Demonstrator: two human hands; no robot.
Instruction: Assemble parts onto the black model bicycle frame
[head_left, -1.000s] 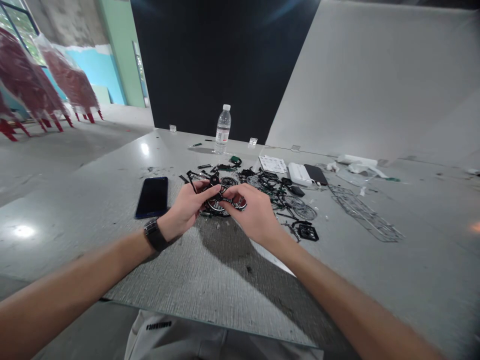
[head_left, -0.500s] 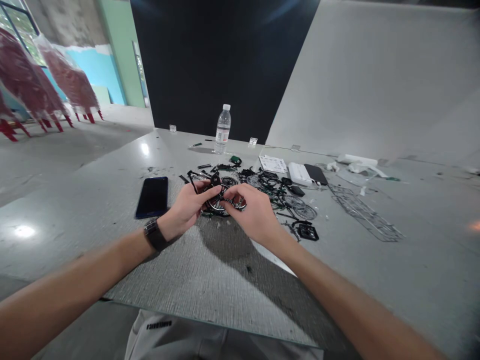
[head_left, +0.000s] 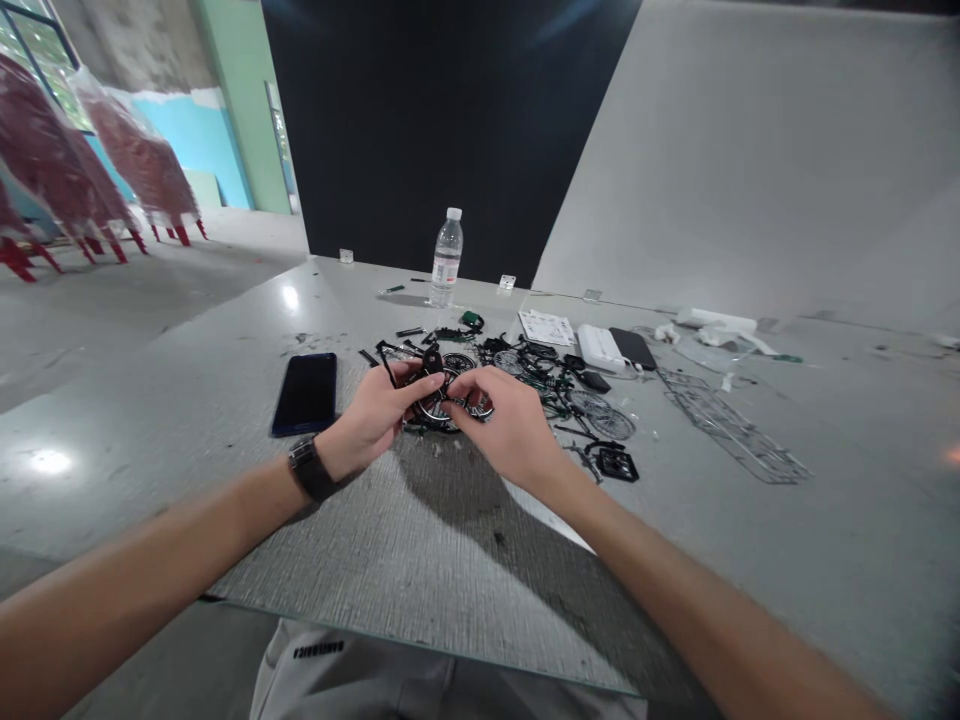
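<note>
Between my hands is a small black model bicycle part (head_left: 430,362), with a thin dark bar sticking up at its left. My left hand (head_left: 381,408) is closed on it, thumb laid along its near side. My right hand (head_left: 504,418) pinches at its right side with thumb and forefinger; what sits between those fingertips is too small to make out. Small spoked wheels (head_left: 459,364) lie right behind and beneath the fingers, so I cannot tell which wheel belongs to the held part.
Black and green model parts (head_left: 551,385) spread right of my hands, with a grey spoked wheel (head_left: 602,414) and a grey parts frame (head_left: 731,430). A phone (head_left: 305,394) lies left. Behind are a water bottle (head_left: 447,262), a printed sheet (head_left: 546,328) and a white box (head_left: 598,348).
</note>
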